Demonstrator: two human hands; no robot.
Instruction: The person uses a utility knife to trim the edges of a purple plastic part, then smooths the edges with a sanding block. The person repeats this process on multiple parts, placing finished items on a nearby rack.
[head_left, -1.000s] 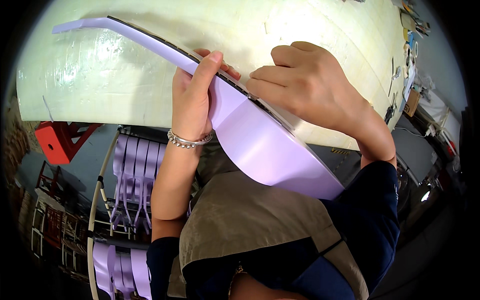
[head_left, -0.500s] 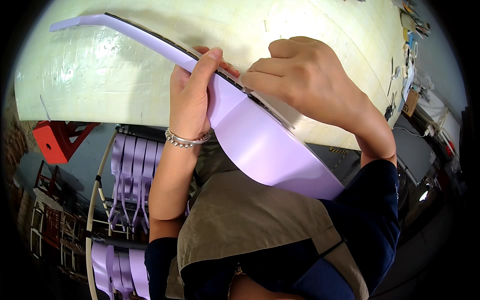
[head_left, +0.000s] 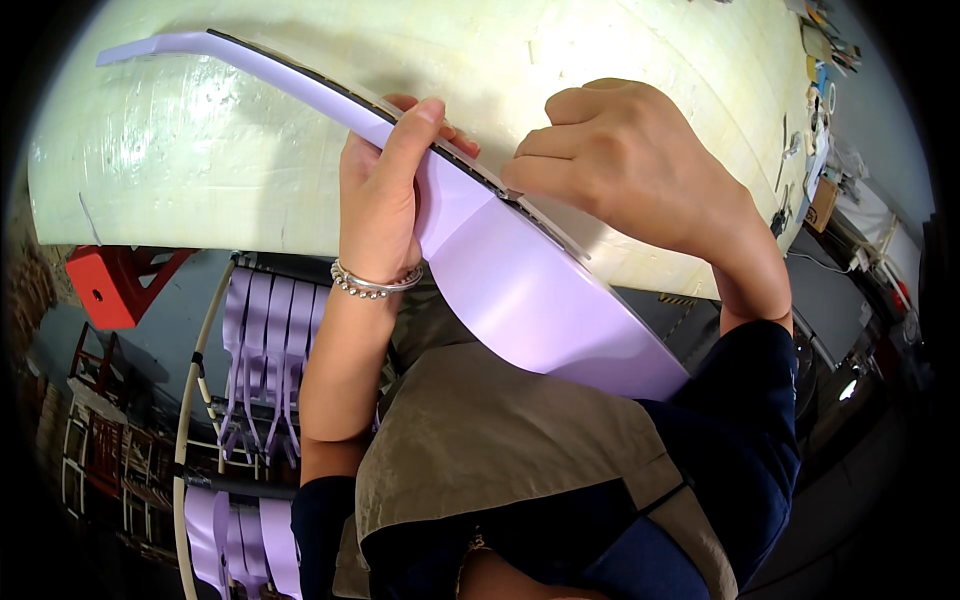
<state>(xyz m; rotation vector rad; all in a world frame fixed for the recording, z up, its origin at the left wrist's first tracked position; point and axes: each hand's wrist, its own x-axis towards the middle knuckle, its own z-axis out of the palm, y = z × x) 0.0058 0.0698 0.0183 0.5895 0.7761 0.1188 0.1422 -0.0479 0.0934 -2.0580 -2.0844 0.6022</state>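
Note:
A lilac ukulele, tilted on its side, runs from the far left down to my body at the lower right. Its dark fretboard edge faces away from me. My left hand is wrapped round the neck near the body, thumb along the fretboard edge. My right hand is closed, its fingertips curled in by the fretboard where neck and body meet. A small dark bit shows at those fingertips. Whatever it pinches, if anything, is hidden.
A pale, film-covered worktable lies beyond, with assorted tools at its right edge. To the left are a red stool and a rack hung with several lilac instruments.
My right hand has slid slightly right along the fretboard, toward the body. My left hand and the ukulele stay almost where they were.

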